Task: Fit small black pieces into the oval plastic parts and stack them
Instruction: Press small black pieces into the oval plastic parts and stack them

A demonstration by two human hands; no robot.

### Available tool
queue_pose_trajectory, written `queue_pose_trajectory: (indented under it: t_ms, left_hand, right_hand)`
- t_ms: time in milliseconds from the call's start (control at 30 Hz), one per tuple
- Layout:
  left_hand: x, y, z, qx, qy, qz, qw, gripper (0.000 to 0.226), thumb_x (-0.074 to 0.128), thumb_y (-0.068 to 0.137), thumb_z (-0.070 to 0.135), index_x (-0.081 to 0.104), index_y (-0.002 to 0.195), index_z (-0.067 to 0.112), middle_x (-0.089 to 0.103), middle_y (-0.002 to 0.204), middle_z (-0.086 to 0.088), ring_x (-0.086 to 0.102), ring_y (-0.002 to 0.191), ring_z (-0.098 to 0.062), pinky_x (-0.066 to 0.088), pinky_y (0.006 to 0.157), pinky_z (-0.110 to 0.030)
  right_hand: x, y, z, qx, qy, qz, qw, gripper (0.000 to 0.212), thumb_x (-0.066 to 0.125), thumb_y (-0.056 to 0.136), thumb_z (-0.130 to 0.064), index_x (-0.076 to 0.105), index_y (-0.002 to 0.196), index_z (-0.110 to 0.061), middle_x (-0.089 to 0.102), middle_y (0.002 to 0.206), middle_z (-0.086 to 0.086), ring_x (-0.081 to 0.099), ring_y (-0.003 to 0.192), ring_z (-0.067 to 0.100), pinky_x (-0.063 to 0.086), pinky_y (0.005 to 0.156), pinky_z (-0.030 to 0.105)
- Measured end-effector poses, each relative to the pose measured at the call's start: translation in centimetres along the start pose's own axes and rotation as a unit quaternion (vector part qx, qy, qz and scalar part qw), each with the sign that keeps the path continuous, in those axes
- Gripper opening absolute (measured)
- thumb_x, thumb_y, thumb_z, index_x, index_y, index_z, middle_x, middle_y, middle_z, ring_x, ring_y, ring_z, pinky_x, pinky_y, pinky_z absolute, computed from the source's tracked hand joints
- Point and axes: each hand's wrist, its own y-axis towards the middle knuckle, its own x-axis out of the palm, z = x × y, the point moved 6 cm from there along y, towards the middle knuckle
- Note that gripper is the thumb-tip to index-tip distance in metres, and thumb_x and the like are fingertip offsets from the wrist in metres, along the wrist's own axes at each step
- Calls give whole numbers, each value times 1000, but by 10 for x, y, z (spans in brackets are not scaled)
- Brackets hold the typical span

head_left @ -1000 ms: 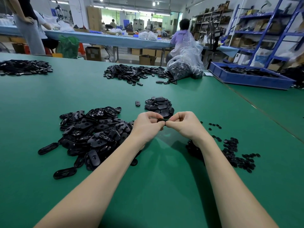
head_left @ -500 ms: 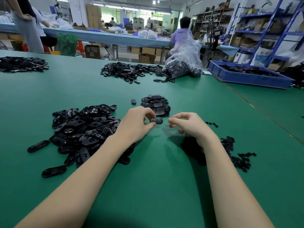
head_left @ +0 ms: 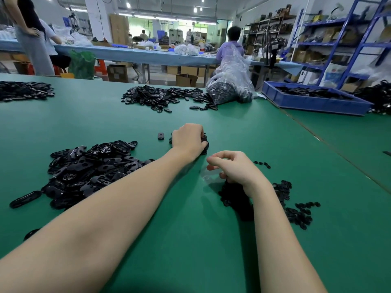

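My left hand (head_left: 188, 140) reaches forward over the small stack of finished oval parts (head_left: 204, 143), its fingers curled down round an oval part that it mostly hides. Nearer me, my right hand (head_left: 234, 168) hovers with loosely curled fingers and holds nothing, just above the heap of small black pieces (head_left: 296, 212). A big pile of loose oval plastic parts (head_left: 88, 172) lies to the left on the green table (head_left: 190, 229). One single oval part (head_left: 161, 136) lies left of the stack.
Further back lie another pile of oval parts (head_left: 160, 97), a clear plastic bag (head_left: 230, 85) of parts and a blue tray (head_left: 313, 104). A third pile (head_left: 23, 90) sits far left. People work at a bench behind.
The hands parted after pressing a piece together. My left hand carried the oval part forward to the stack; my right hand dropped back over the small pieces.
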Motion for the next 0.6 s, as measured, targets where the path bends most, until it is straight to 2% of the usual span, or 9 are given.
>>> queue_pose_trajectory:
  t_ms: [133,300,400,533,600]
  left_hand:
    - [0,-4,2,1,-16,8,1000,25,69,85,42,66,98,22,64,104,-1,61,97,-26,35,71,-31]
    - [-11,-30,5,3,-51,11,999,16,66,86,38,66,97,27,61,98,5,58,90,-19,37,70,-30]
    - [-21,-50,-10,-6,-103,-4,995,9,67,85,36,67,93,31,61,91,10,56,86,-15,42,70,-29]
    - [-34,-69,-24,26,-206,-66,976,4,69,86,29,69,88,33,67,83,13,53,65,6,47,70,-22]
    - [-44,-73,-32,42,-216,-79,972,6,68,88,26,71,89,31,68,85,13,53,62,14,41,66,-9]
  right_hand:
    - [4,1,-4,-10,4,-4,1000,14,70,91,-33,74,95,-20,76,76,-14,45,46,4,35,42,12]
    - [7,-3,-8,-16,-7,-44,999,11,75,87,-34,74,84,-23,77,82,-12,46,53,6,35,47,16]
    - [6,-5,-10,-19,-7,-54,998,15,74,89,-37,75,87,-22,78,86,-10,47,53,7,36,48,17]
    - [8,-3,-16,-37,-64,-35,997,10,71,92,-34,73,88,-24,78,82,-12,48,51,6,40,50,17]
    - [13,-1,-20,-49,-95,-34,994,10,70,91,-33,72,87,-25,78,81,-13,49,51,6,40,53,20]
